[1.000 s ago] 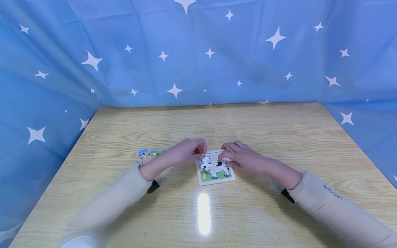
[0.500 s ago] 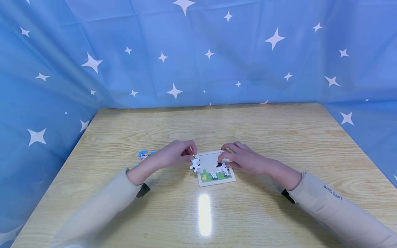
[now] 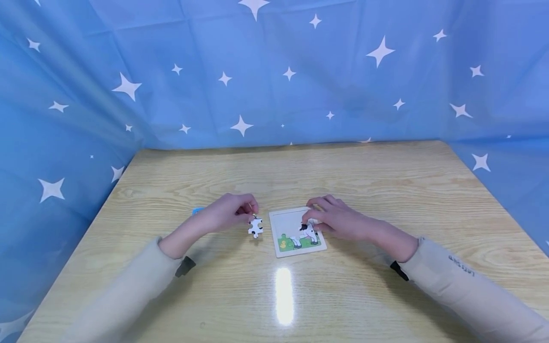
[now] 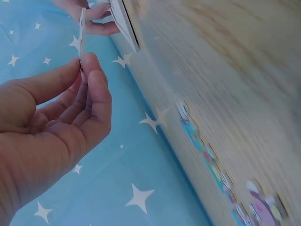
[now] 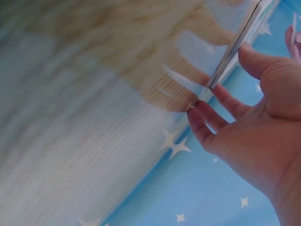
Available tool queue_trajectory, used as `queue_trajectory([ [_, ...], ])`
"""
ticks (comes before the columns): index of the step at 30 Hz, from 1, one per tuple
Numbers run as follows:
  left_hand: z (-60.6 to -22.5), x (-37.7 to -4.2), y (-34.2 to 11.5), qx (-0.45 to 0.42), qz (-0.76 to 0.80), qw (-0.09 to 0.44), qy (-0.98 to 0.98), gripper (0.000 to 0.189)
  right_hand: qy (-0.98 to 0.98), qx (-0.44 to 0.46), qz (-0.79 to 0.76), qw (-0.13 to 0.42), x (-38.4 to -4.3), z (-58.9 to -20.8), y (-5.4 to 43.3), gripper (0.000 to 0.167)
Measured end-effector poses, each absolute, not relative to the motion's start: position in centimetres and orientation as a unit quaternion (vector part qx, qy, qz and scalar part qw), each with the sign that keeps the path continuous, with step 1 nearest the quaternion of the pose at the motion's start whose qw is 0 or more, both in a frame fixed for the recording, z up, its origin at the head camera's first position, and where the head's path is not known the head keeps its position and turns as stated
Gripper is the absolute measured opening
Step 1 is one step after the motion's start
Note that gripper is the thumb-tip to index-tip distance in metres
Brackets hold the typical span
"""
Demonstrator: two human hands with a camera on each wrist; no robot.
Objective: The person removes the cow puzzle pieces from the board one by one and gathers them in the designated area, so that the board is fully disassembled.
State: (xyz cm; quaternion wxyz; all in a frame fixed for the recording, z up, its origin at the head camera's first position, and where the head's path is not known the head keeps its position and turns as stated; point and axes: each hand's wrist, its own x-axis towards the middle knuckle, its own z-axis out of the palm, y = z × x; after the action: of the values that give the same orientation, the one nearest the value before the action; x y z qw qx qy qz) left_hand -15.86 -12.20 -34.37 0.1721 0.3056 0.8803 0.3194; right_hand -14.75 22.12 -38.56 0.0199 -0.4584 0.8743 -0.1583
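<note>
My left hand point(image 3: 231, 210) pinches a white puzzle piece with black spots point(image 3: 256, 226) between thumb and fingers, above the table left of the puzzle board. Seen edge-on in the left wrist view, the piece point(image 4: 82, 33) stands up from the fingertips. The square puzzle board point(image 3: 283, 219) has a pale frame; cow legs and rump, grass and a yellow chick fill its lower and right parts, while its upper left is bare. With bent fingers, my right hand point(image 3: 336, 216) holds the board at its upper right edge, thumb point(image 5: 251, 61) against it.
Several colourful loose pieces point(image 4: 211, 165) lie on the wooden table point(image 3: 364, 171); in the head view my left hand and forearm hide most of them, leaving a blue bit point(image 3: 197, 210). A blue star-patterned cloth point(image 3: 274, 71) hangs behind the table.
My left hand has lifted the spotted piece out of the board's upper left and carried it left, off the board. My right hand has stayed in place.
</note>
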Motion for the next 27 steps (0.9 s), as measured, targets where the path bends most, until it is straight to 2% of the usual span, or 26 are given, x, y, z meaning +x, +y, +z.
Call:
queue_trajectory([
  [27,-34.2,-15.4,-17.3,0.297,0.315,0.181,0.883,0.008,0.879,-0.449,-0.157,0.028,-14.7,-38.5,22.0,0.025],
])
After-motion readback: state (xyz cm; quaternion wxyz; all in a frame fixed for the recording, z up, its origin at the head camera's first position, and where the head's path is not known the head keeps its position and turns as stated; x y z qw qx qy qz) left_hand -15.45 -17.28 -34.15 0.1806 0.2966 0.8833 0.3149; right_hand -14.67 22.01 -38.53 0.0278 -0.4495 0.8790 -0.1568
